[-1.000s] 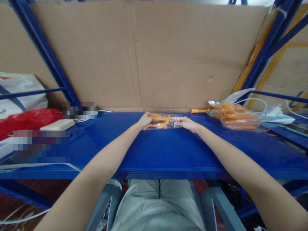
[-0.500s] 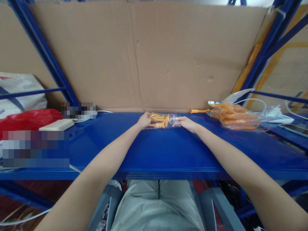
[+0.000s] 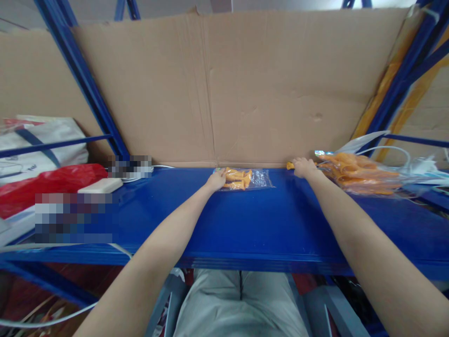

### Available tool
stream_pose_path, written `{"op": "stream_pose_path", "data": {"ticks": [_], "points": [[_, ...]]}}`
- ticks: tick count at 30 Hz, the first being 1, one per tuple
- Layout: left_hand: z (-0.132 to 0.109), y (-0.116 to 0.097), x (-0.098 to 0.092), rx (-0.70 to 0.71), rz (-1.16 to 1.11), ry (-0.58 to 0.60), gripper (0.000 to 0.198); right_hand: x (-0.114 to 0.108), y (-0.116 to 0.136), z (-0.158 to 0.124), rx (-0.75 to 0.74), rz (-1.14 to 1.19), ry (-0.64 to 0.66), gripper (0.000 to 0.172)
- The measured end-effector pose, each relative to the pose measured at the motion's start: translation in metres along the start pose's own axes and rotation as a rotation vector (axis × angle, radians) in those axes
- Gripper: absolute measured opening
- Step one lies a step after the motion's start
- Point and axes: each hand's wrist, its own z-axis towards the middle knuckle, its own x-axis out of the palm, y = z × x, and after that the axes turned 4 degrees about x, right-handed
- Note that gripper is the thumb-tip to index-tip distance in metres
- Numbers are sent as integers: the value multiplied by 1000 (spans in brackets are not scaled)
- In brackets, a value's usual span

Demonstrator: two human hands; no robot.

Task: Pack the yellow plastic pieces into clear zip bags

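Observation:
A clear plastic bag [image 3: 262,179] lies flat on the blue shelf top, with several orange flared plastic pieces [image 3: 234,175] inside. My left hand [image 3: 216,179] is closed on its left end, pinching the film. Farther right, near the cardboard, my right hand [image 3: 304,167] has its fingers around a loose orange piece [image 3: 289,165]. Only one end of that piece shows; the hand covers the rest. Just right of this hand sits a larger clear bag [image 3: 361,174] full of similar orange pieces.
Tall cardboard [image 3: 259,93] stands along the back between blue metal posts [image 3: 84,84]. At left are a red plastic bag [image 3: 80,177], a white box [image 3: 101,185] and a cable. White packaging [image 3: 426,171] lies at far right. Grey armrests flank my lap below the shelf edge.
My right hand has let go of the small bag's right end and moved right onto the loose orange piece. The left hand still holds the bag. The view has shifted slightly.

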Motion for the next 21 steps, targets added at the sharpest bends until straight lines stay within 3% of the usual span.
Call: {"op": "stream_pose_path", "data": {"ticks": [7,12,21], "points": [[0,1,1,6,-82,-36,46,17,10,10,147,66,91,49],[0,2,1,11,-129,-32,44,23,17,7,244,155,58,52],[1,0,3,8,-179,-31,43,27,17,-9,265,186,-19,47]]}}
